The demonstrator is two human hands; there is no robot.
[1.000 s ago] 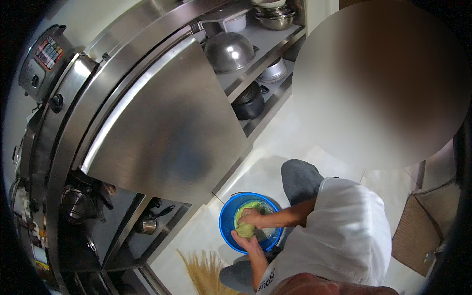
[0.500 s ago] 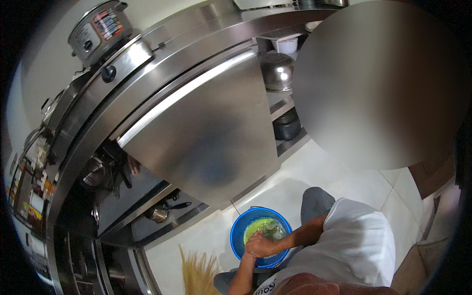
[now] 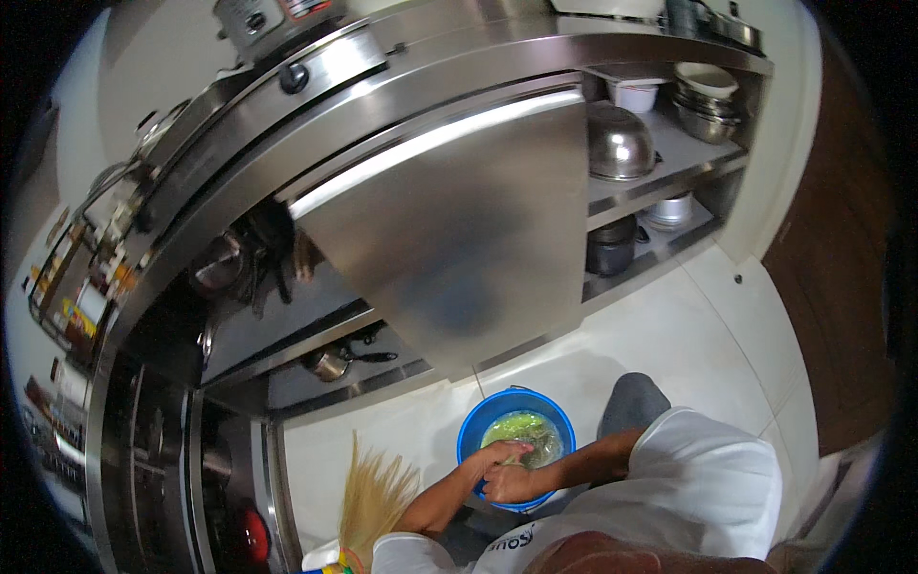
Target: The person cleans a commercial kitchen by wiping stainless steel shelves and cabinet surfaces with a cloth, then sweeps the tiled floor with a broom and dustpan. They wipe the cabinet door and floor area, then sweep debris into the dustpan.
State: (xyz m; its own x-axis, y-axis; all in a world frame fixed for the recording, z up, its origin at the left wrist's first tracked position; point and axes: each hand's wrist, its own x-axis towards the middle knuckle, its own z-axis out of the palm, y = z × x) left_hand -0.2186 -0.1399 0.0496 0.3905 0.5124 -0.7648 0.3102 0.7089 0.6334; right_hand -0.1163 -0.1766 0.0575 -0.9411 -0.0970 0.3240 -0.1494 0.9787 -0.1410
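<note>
A blue bucket [image 3: 466,430] stands on the floor close in front of me, holding yellow-green, partly foamy water [image 3: 516,421]. Over its near side my left hand [image 3: 495,454] and my right hand [image 3: 510,484] are closed against each other. The right one is balled into a fist. Something pale shows between them, too small to name. Beside the hands, a clear, greyish patch [image 3: 543,443] shows in the water; whether it is bubbles or a soaked thing I cannot tell.
Straw-coloured broom bristles [image 3: 368,488] rise left of the bucket. Ahead stands a steel counter with a large panel [image 3: 449,230]. Its open shelves hold a steel bowl [image 3: 620,143], a dark pot [image 3: 612,251] and a saucepan [image 3: 330,364]. A brown door [image 3: 841,268] is at the right.
My view has shifted right, bringing more shelves and the door into sight. My left hand has moved from lying over the right to its far side, and my left forearm has swung outward.
</note>
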